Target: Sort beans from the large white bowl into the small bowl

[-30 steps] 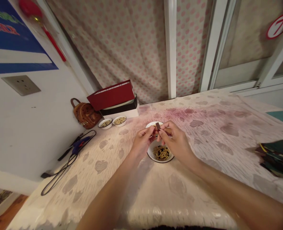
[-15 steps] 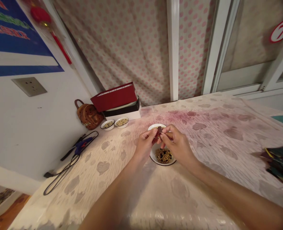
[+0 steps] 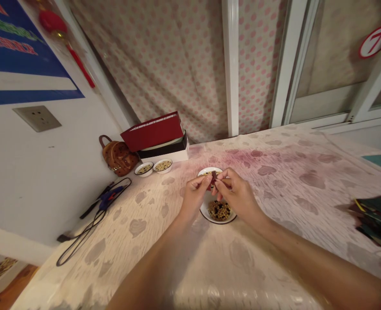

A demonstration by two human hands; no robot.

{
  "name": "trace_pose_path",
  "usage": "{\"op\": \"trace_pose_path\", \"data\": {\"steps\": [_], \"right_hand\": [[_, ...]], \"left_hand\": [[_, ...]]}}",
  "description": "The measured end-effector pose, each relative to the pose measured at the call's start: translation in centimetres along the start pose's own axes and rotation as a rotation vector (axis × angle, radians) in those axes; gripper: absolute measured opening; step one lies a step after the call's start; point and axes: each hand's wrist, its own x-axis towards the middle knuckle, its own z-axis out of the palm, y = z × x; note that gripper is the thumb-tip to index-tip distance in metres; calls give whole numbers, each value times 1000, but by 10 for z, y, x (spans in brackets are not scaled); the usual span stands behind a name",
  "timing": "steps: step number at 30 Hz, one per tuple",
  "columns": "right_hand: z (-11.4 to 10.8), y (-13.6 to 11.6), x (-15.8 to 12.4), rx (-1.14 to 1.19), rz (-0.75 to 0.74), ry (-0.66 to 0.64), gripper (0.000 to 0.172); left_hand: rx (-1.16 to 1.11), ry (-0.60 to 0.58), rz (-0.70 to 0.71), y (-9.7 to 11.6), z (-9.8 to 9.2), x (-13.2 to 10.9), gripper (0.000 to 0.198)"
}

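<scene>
1. Both hands are up over a white bowl, fingers curled in and closed, not open. The left hand (image 3: pixel 195 196) and the right hand (image 3: pixel 238 197) meet at the fingertips, pinching a small dark brown chip (image 3: pixel 214 175) between them. Too small to tell what it's made of.
2. So the chip sits right between the two hands, held in the air just over the far rim of the white bowl (image 3: pixel 219 221), not touching the grains as far as I can see.
3. That bowl is directly under the hands, partly hidden by them, with a heap of yellowish and dark grains (image 3: pixel 219 211) in the bottom.
4. Off past the left hand, on the far side of the tabletop (image 3: pixel 139 227), two small white bowls of grains (image 3: pixel 153 167) sit side by side.
5. Right behind those is a red box (image 3: pixel 152 131) on top of a black-and-white box (image 3: pixel 167 150), and a brown studded bag (image 3: pixel 118 157) leans by the wall.
6. Nearer the left hand, a blue glue gun (image 3: pixel 108 197) lies with its black cord (image 3: pixel 77 245) looped out.
7. Well past the right hand there's a dark green pile (image 3: pixel 377 219), too blurry to make out.
</scene>
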Motion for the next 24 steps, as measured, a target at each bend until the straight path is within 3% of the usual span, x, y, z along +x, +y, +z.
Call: {"op": "trace_pose_path", "data": {"steps": [4,6,10,13,16,19,21,24], "right_hand": [[-4,-2,3,20,3,67,10],[-8,-2,8,54,-8,139,9],[-16,2,20,132,-22,234,10],[-21,6,25,128,-19,250,10],[-22,7,25,135,-19,245,10],[-23,6,25,159,-28,241,13],[-23,5,26,174,-35,240,15],[-23,3,27,174,-31,245,16]], "left_hand": [[104,93,12,4,-7,1,43],[249,1,45,9,-12,1,39],[619,-309,70,19,-19,-2,28],[773,-395,60,20,-19,-6,17],[743,-364,58,18,-18,-3,15],[760,-228,48,15,-18,13,17],[880,-166,13,12,-18,29,18],[1107,-194,-93,8,-13,53,20]]}}
